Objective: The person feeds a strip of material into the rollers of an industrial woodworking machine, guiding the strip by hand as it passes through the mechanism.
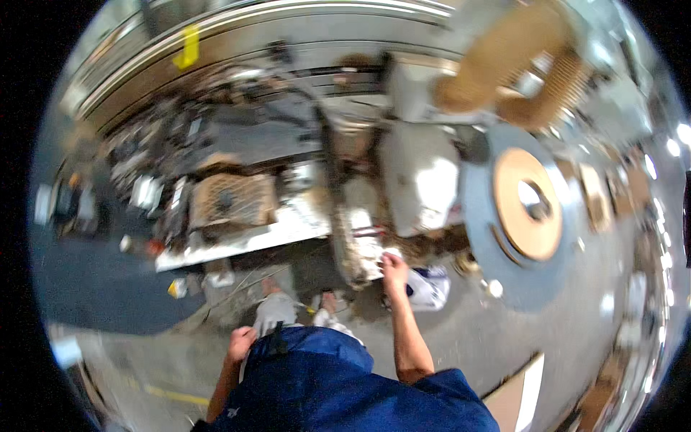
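My left hand (242,342) hangs beside my hip, its fingers curled in, and nothing shows in it. My right hand (394,271) reaches forward to the front end of a narrow, cluttered ledge (353,245), next to a pale, crumpled-looking item (370,253). Its fingers look pinched together; blur hides what is between them. Just right of this hand, low down, sits a white and dark blue bag (430,289). On the workbench (245,241) to the left lies a brown, grid-patterned piece (232,200).
A round grey table (481,216) with a tan ring-shaped disc (507,209) stands to the right. Behind it are large brown corrugated pieces (504,54). A grey covered block (417,180) stands between bench and table. A dark mat (93,288) covers floor at left.
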A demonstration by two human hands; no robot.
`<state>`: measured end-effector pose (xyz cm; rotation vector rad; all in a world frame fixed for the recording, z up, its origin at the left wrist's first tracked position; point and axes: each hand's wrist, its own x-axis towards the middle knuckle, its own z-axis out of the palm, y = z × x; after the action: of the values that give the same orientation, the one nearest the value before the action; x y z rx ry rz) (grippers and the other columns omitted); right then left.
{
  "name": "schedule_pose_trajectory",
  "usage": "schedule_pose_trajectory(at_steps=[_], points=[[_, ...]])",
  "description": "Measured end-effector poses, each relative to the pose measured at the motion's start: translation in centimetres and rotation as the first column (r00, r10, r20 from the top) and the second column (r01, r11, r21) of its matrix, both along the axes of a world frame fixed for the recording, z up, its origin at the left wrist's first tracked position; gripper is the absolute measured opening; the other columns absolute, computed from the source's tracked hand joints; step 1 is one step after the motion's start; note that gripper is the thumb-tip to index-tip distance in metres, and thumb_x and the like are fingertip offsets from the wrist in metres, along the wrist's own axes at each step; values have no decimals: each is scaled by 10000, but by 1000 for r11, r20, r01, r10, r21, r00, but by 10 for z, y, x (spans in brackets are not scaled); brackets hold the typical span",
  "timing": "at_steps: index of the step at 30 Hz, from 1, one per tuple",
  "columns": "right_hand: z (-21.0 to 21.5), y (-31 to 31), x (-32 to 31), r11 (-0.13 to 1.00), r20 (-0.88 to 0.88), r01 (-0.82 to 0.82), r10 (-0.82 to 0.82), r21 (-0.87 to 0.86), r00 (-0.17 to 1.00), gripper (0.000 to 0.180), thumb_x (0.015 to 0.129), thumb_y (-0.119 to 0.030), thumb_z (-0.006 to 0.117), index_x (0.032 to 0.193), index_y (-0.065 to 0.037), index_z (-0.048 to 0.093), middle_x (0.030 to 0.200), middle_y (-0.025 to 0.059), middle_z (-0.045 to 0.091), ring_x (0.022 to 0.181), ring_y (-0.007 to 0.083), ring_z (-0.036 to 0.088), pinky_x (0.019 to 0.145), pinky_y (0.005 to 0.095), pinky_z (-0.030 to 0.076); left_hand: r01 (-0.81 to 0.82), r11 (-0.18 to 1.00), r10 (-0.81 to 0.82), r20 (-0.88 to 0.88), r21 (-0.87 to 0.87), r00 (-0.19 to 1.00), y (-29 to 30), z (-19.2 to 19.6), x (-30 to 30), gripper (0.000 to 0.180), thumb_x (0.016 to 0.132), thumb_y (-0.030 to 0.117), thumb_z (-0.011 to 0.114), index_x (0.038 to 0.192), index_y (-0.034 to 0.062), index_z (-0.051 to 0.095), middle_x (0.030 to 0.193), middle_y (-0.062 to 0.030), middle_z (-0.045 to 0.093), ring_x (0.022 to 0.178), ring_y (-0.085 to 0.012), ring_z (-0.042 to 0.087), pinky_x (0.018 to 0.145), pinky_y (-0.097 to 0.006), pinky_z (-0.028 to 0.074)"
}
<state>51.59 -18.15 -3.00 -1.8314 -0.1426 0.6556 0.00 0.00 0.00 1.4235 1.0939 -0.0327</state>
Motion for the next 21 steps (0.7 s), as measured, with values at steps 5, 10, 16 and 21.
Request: schedule_pose_trajectory(at_steps=[5,10,16,21], points=[[85,-65,16,955,110,283,-273,-88,956,257,972,-164,650,1152,13,697,977,76,744,824,173,714,728,314,549,-233,939,177,-226,-252,958,27,-49,8,176,936,199,693,961,26,710,714,-58,659,519,-138,589,459,-287,472],[196,-115,36,973,650,226,-142,-47,746,190,927,-94,661,1099,-24,703,1010,145,714,874,267,706,806,344,558,-247,927,201,-183,-284,962,53,-29,22,146,922,157,693,981,25,681,690,-60,642,517,-151,625,434,-294,502],[254,-161,143,808,901,462,181,-364,394,288,834,-20,669,1118,-45,624,1160,160,626,1036,376,625,870,465,526,-206,947,161,-189,-248,969,54,-9,79,136,948,160,651,970,27,669,729,-53,645,538,-146,619,476,-284,520],[218,-196,219,556,724,477,410,-681,555,273,833,-43,639,1104,-67,668,1038,185,667,939,415,632,838,510,522,-165,959,121,-192,-232,974,24,4,96,161,957,173,647,989,17,676,734,-44,642,560,-135,613,491,-284,517]])
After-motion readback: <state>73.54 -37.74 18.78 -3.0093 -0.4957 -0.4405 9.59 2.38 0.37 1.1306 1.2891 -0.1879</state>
